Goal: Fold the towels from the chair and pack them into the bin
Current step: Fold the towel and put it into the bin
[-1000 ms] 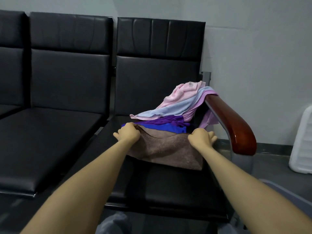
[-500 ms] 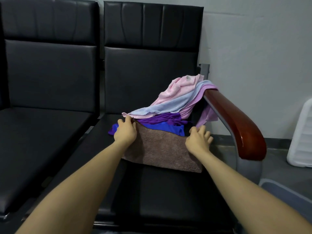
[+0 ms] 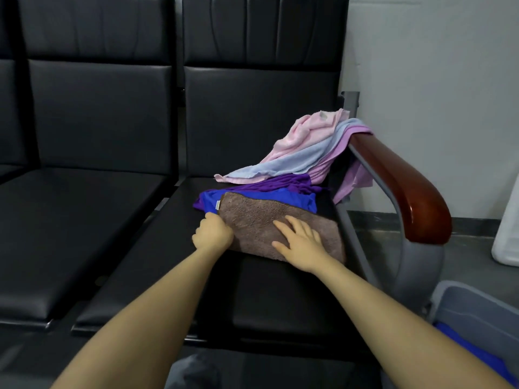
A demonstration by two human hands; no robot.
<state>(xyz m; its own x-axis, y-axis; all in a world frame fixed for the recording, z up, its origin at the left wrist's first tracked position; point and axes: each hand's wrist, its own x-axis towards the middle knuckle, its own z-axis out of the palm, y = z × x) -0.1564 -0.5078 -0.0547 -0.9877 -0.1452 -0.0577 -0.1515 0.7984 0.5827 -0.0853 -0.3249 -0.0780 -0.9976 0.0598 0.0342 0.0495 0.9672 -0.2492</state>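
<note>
A folded brown plush towel lies flat on the black padded seat of the chair, on the right side near the armrest. The right hand lies on top of it with its fingers straight and spread, palm down, pressing the cloth; its grip is fully open and has hold of nothing. The left hand sits at the towel's left edge with its fingers curled under; its grip looks closed around that edge, though the fingertips are hidden beneath the hand, so how much cloth it holds cannot be told.

Just beyond the brown towel, touching its far edge, lies a bright blue cloth, with a dark purple cloth behind it. Farther back, a loose heap of a pale pink towel, a light blue towel and a lilac towel drapes from the seat up over the far end of the glossy reddish-brown wooden armrest.

At the near right, on the floor beside the chair, stands a grey plastic bin with blue fabric showing inside it. A white plastic container stands at the right edge.
</note>
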